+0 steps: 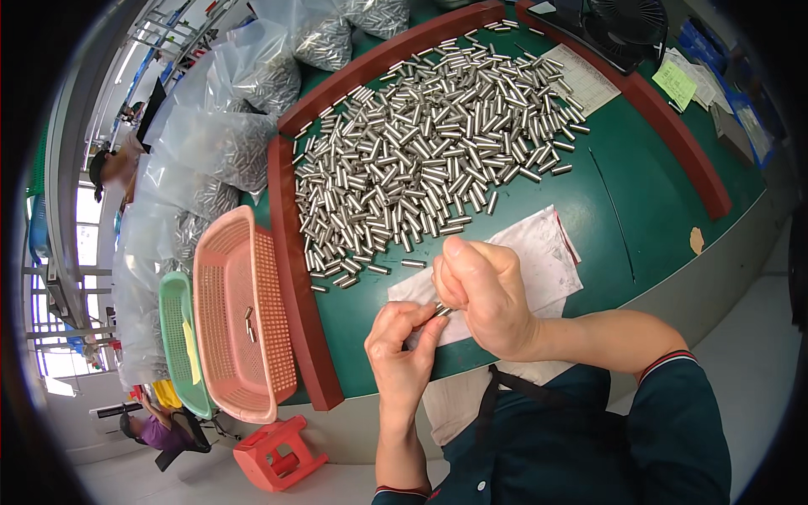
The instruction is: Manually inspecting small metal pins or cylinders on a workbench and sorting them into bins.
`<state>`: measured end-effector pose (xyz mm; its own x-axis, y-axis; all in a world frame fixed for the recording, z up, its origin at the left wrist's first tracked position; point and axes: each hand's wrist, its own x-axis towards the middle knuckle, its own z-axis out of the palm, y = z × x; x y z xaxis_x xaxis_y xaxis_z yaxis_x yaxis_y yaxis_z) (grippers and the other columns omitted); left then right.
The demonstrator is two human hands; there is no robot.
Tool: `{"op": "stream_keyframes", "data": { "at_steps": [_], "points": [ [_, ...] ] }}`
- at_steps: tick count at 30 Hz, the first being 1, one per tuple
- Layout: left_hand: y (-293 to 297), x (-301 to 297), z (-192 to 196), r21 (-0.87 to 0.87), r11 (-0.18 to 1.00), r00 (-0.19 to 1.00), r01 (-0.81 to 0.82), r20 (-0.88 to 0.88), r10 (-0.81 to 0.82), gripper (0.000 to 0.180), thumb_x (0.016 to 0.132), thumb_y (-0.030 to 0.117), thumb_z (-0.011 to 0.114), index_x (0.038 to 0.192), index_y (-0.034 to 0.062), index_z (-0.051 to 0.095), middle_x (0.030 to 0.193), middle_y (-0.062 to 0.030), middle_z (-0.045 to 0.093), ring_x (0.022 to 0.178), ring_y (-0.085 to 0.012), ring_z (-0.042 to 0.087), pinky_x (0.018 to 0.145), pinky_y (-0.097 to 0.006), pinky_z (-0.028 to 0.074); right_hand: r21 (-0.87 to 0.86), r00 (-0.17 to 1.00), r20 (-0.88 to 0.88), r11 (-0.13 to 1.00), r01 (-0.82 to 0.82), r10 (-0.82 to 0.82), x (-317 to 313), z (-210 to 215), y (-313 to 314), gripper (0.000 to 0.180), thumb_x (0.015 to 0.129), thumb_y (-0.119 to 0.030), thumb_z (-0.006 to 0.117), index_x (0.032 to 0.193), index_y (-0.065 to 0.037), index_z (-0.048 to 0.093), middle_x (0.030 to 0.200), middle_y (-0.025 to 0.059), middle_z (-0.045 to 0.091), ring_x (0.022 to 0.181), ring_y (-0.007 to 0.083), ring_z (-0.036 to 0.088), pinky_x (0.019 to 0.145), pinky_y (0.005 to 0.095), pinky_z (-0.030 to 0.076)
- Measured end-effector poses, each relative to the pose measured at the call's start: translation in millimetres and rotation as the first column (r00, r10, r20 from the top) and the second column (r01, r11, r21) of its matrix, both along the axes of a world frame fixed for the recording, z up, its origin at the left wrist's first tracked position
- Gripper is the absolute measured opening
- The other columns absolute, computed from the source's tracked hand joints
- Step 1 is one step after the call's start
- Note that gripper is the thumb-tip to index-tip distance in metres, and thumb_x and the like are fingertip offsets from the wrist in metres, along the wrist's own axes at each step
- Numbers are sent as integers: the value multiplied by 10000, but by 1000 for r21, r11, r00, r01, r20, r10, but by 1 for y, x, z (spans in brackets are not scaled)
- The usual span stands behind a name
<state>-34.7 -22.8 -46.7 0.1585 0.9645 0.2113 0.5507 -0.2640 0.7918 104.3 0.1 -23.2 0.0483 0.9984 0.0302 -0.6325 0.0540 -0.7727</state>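
A big pile of short shiny metal pins (429,143) covers the far middle of the green table. Over its near edge, my left hand (400,345) pinches one or more metal pins (443,310) between thumb and fingers. Just to the right, my right hand (488,295) is curled into a fist, close against the left fingertips. Whatever that fist may hold is hidden by its fingers. Beneath both hands lies a smudged white cloth (539,261), partly covered by them. A few loose pins lie between the pile and the cloth.
Dark red rails (299,295) border the pile. On the left stand a pink basket (278,370) with a few pins, a green basket (172,337) and clear bags of pins (244,151). A black fan (627,25) and papers (676,84) are far right; a red stool (273,454) stands below.
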Motion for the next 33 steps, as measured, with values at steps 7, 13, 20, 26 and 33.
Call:
{"op": "stream_keyframes", "data": {
  "at_steps": [7,13,20,26,33],
  "points": [
    [2,2,3,-35,999,1000,3,26,-2,190,664,-5,775,830,-11,683,729,-84,600,646,-199,568,572,-291,456,87,996,89,996,-5,-3,-1,-6,-2,369,979,-193,448,649,-34,399,589,-25,383,557,55,333,485,255,305],
    [5,3,9,-22,1000,1000,17,-22,-17,170,672,-6,767,819,-7,680,713,-76,595,633,-206,559,570,-296,453,133,982,187,991,-9,-16,-3,-3,-3,366,973,-182,454,649,-18,415,570,-14,392,535,66,342,470,278,307],
    [5,1,9,28,999,999,38,-28,-37,156,684,-4,760,817,-14,679,715,-91,608,631,-210,574,572,-301,461,160,980,190,986,36,-67,-10,-6,-6,386,974,-189,460,632,-22,401,558,-19,383,529,57,327,461,274,294],
    [0,2,6,-35,999,999,33,31,-32,151,695,-27,746,829,-38,677,744,-103,633,635,-184,597,607,-278,493,41,989,143,999,23,-28,-5,-6,3,421,990,-208,432,599,-73,353,554,-28,350,508,58,284,456,252,258],
    [4,2,11,-18,999,992,51,-114,-53,168,688,-15,749,839,-31,676,778,-92,601,702,-209,591,629,-304,486,221,990,128,975,30,-59,40,41,14,439,980,-203,408,563,-80,352,501,1,363,456,81,292,444,255,246]
  ]
}}
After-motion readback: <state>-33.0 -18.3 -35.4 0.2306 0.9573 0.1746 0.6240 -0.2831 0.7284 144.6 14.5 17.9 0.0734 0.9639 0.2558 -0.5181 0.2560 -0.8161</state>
